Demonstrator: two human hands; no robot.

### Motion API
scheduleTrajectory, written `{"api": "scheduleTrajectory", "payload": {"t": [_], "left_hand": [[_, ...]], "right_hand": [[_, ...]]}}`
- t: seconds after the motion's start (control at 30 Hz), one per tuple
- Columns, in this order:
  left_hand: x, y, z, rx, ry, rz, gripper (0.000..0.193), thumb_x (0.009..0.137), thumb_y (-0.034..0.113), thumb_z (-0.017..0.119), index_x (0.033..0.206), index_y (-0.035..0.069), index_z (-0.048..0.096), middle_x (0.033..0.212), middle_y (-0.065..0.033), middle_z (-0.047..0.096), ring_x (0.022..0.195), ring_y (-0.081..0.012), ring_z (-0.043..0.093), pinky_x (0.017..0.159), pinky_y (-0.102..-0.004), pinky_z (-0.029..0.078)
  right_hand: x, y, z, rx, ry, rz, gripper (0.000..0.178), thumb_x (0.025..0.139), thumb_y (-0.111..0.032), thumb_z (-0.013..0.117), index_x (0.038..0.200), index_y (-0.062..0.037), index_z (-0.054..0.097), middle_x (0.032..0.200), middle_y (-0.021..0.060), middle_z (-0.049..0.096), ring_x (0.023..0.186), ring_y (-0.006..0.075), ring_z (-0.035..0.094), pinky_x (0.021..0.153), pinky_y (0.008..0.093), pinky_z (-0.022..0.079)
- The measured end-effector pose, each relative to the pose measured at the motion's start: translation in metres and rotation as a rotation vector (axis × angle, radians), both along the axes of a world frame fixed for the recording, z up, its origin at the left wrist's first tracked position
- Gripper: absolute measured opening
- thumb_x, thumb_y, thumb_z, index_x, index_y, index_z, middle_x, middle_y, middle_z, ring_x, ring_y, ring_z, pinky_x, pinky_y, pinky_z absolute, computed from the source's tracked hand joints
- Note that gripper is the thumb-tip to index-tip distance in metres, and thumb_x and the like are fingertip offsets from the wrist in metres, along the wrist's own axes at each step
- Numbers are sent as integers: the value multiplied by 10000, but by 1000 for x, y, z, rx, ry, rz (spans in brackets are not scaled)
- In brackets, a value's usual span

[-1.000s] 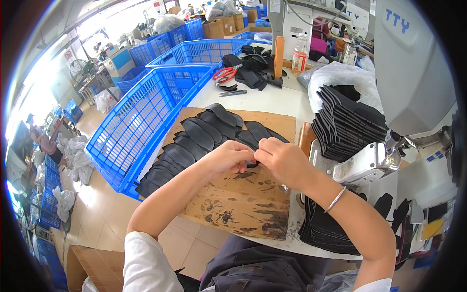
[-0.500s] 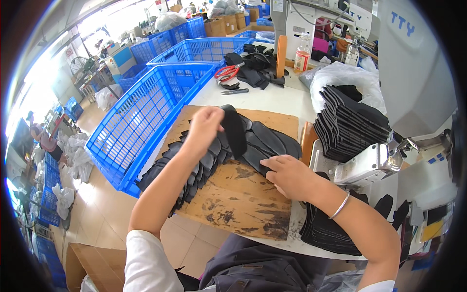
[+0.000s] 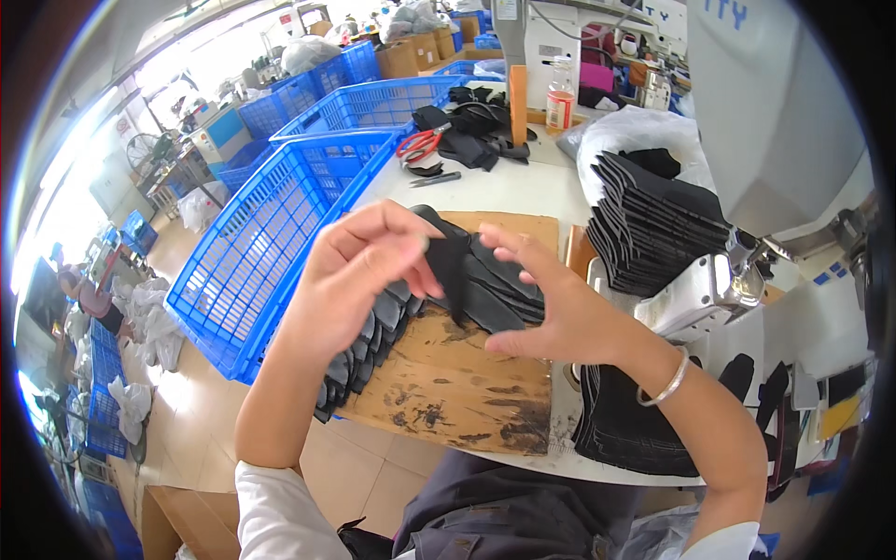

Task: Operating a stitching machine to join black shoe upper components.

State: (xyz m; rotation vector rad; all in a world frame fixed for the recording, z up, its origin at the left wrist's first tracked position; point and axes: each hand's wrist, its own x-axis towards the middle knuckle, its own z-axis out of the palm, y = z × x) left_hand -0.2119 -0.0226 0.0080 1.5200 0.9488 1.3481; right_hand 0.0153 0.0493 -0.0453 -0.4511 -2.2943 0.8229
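Observation:
In front of my chest, my left hand point(image 3: 350, 271) pinches a black fabric piece point(image 3: 450, 271) by its upper left edge, and the piece hangs down. My right hand point(image 3: 569, 313) is raised just right of it, thumb and fingers spread apart, with nothing in its grasp. Below both hands, a worn brown cardboard sheet point(image 3: 448, 383) covers part of the table. On it, overlapping dark grey-black pieces point(image 3: 369, 350) fan out at the left, partly hidden by my left forearm. More shiny dark pieces point(image 3: 499, 289) lie beyond, between my hands.
A blue plastic crate point(image 3: 271, 245) stands against the table's left side. Red-handled scissors point(image 3: 420, 145) and black scraps point(image 3: 471, 140) lie at the back. To the right are a metal machine arm point(image 3: 695, 299), a stack of black pieces point(image 3: 653, 224) and another stack point(image 3: 625, 429) near the front edge.
My right hand has lifted off the dark pieces on the cardboard and opened. The black fabric piece in my left hand has come nearer to me and turned. The view has shifted slightly.

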Motion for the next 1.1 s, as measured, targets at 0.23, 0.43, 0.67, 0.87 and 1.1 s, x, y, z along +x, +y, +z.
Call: {"api": "scheduleTrajectory", "payload": {"t": [0.23,0.43,0.67,0.87,1.1], "left_hand": [[54,-7,-1,415,224,-109,88,831,5,643,900,-42,616,908,-112,645,663,-152,628,554,-249,484],[110,6,-13,781,729,-58,339,715,88,758,1015,7,622,951,-119,658,772,-244,630,715,-312,490],[193,20,-24,-275,656,-696,369,828,335,748,860,-20,652,653,-84,633,585,-142,611,571,-295,477],[202,26,-55,15,882,-637,483,848,345,709,641,-44,514,534,-152,497,455,-209,481,491,-355,403],[204,27,-60,-7,929,-631,504,814,349,726,600,-34,477,520,-170,420,450,-272,398,476,-381,354]], "right_hand": [[95,-65,34,-851,129,5,183,835,-52,709,940,-25,562,840,-36,580,797,24,518,726,197,442],[175,-97,56,-572,-140,-200,219,816,-19,628,1027,35,605,897,55,632,811,85,542,754,239,461],[202,-101,35,-806,-135,-355,168,866,-26,620,1018,43,603,856,34,634,805,59,534,730,239,455],[204,-91,1,-821,-171,-481,230,845,-80,691,991,65,587,791,56,640,660,51,550,512,245,504],[207,-98,-4,-375,-276,-470,364,763,-154,769,1021,42,603,928,170,668,854,304,658,765,340,514]]}}
